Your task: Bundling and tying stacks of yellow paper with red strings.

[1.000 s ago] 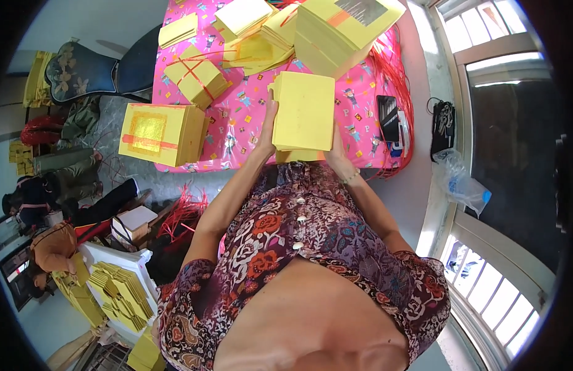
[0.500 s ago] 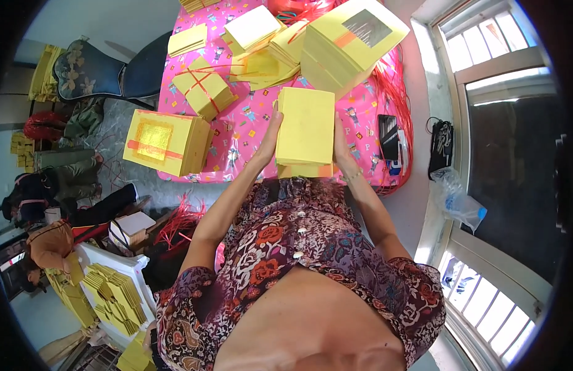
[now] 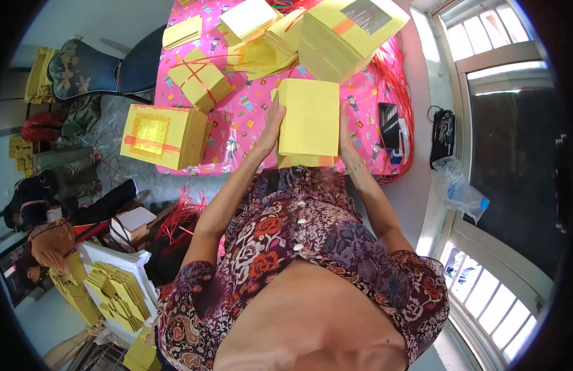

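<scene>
A thick stack of yellow paper sheets [image 3: 308,117] stands between my hands at the near edge of the pink-covered table [image 3: 243,133]. My left hand [image 3: 274,122] presses flat against its left side. On the opposite side my right hand [image 3: 345,137] closes in, its fingers mostly hidden by the stack. More yellow paper [image 3: 306,161] shows below the stack, close to my body. Left of the hands lie a yellow bundle tied with crossed red strips [image 3: 200,81] and a larger yellow bundle with a gold foil square [image 3: 164,137].
A big yellow paper block [image 3: 336,46] and loose yellow stacks [image 3: 261,55] fill the table's far side. Red plastic strips [image 3: 397,80] hang along the right edge, near a dark phone [image 3: 389,123]. A chair [image 3: 88,68] stands at left; other people [image 3: 51,241] sit beyond.
The view has shifted slightly, so the table and its bundles appear a little higher. Both hands stay on the sides of the paper stack, which is tilted slightly differently.
</scene>
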Available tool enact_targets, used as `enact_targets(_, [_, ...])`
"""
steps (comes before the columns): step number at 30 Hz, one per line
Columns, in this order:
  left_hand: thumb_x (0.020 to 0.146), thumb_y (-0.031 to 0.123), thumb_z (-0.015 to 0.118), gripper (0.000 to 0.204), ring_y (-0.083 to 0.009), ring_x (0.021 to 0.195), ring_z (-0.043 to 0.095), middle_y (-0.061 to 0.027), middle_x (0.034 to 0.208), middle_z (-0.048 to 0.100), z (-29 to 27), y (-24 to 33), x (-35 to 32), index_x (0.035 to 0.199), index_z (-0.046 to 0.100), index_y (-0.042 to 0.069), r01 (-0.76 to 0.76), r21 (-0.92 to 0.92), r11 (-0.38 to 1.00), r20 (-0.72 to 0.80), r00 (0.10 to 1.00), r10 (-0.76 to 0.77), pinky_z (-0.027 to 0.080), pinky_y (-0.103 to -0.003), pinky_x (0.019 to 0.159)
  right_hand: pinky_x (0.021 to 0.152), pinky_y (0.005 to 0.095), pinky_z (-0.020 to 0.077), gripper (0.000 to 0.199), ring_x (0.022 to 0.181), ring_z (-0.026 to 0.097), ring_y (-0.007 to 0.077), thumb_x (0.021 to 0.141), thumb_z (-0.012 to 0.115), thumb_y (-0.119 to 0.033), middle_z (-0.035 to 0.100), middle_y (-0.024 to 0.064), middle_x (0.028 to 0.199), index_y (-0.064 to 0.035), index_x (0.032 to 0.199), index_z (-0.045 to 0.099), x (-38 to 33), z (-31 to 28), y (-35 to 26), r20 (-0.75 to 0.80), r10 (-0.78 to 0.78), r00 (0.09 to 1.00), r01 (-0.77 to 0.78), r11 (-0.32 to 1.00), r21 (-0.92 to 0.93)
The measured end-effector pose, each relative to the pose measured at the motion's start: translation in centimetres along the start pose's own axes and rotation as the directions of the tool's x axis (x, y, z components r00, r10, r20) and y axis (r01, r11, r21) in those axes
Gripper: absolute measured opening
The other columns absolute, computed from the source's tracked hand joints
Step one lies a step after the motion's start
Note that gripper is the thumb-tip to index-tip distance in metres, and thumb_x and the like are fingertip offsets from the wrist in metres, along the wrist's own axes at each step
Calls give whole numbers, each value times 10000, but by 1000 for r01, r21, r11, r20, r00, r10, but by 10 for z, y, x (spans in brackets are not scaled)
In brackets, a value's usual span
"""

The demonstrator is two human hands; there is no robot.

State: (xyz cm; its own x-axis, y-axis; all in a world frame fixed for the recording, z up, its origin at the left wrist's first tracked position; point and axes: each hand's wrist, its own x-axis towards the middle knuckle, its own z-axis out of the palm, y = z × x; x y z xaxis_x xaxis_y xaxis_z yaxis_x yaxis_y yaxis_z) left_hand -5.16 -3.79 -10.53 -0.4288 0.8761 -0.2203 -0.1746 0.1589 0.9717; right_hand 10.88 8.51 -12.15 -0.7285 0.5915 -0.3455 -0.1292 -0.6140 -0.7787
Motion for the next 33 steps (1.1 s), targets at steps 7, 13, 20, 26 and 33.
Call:
enact_targets(7, [987, 606, 307, 796, -254, 1395, 238, -145, 1533, 250, -11, -34, 6, 1532, 164, 45, 109, -206, 972, 68, 993, -97, 197, -375, 1152, 1033, 346, 454, 748, 1266, 503, 209, 1012, 238, -612, 447, 115, 1451, -44, 1493, 321, -17, 27, -16, -75, 38, 996, -39, 999, -8])
enact_targets(13, [992, 623, 266, 806, -249, 1410, 185, -140, 1555, 175, -10, -37, 3, 1543, 104, 57, 52, -72, 996, 50, 998, -48, 166, -376, 1162, 1022, 347, 453, 704, 1210, 535, 200, 1027, 262, -574, 492, 102, 1395, -31, 1467, 353, -25, 16, 0, -146, 54, 988, -36, 992, 123])
enact_targets(20, [1008, 595, 264, 721, -224, 1369, 387, -103, 1522, 339, 5, -29, -6, 1566, 144, 155, 53, -269, 962, -11, 998, -58, 346, -363, 1120, 1028, 318, 441, 610, 1266, 491, 181, 1045, 370, -448, 458, 87, 1429, -50, 1500, 292, -11, -37, 63, 137, -329, 934, 343, 725, -597])
enact_targets(26, [1023, 557, 268, 763, -250, 1494, 74, -105, 1632, 5, -3, -54, 0, 1561, -22, 98, 31, -459, 888, 45, 999, -11, 143, -377, 1207, 1035, 320, 437, 619, 1300, 455, 165, 1034, 438, -386, 422, 73, 1462, -84, 1535, 238, -20, 2, 37, -125, 15, 992, -16, 1000, -12])
enact_targets(33, [1023, 540, 287, 659, -213, 1292, 492, -102, 1444, 451, 4, -61, 2, 1511, 294, 98, 34, -503, 864, -58, 996, -73, 435, -362, 1061, 1027, 291, 419, 624, 1303, 446, 150, 1034, 424, -420, 421, 59, 1470, -96, 1538, 250, -13, -19, 58, -130, 7, 991, -19, 996, -86])
